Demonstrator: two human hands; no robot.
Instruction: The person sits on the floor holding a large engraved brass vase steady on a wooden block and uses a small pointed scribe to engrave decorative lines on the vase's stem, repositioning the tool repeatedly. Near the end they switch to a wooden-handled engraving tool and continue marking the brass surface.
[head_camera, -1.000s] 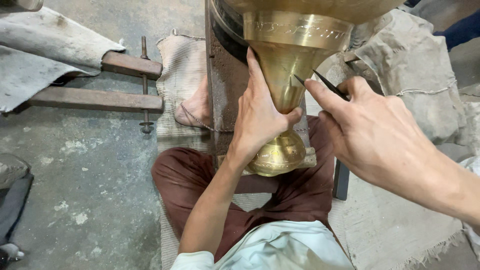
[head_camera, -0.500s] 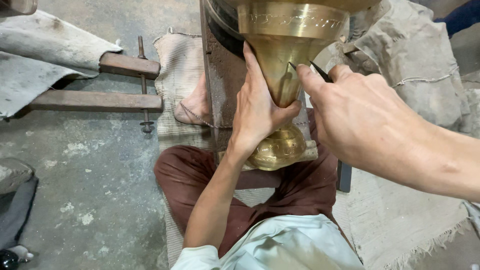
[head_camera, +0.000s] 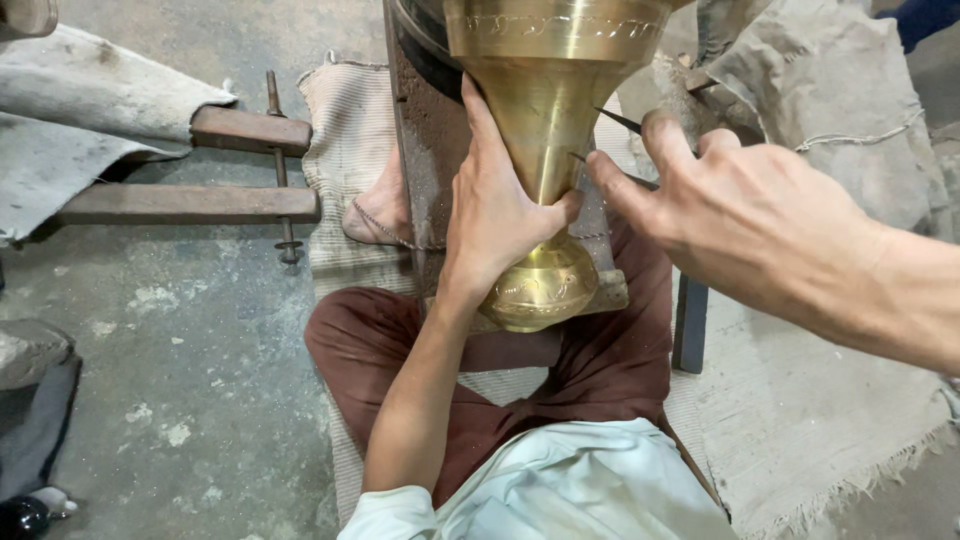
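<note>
- Across the seated person's lap, the brass vessel (head_camera: 545, 150) leans against a wooden board (head_camera: 425, 150); the left hand (head_camera: 500, 215) wraps its narrow neck.
- At three o'clock, the right hand (head_camera: 760, 215) pinches a thin dark tool (head_camera: 620, 122) against the metal.
- A slip could likely gouge the brass or jab the left thumb.

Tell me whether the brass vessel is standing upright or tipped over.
Tipped: the brass vessel lies lengthwise, foot toward the person, wide rim away, left hand gripping its neck.
</note>
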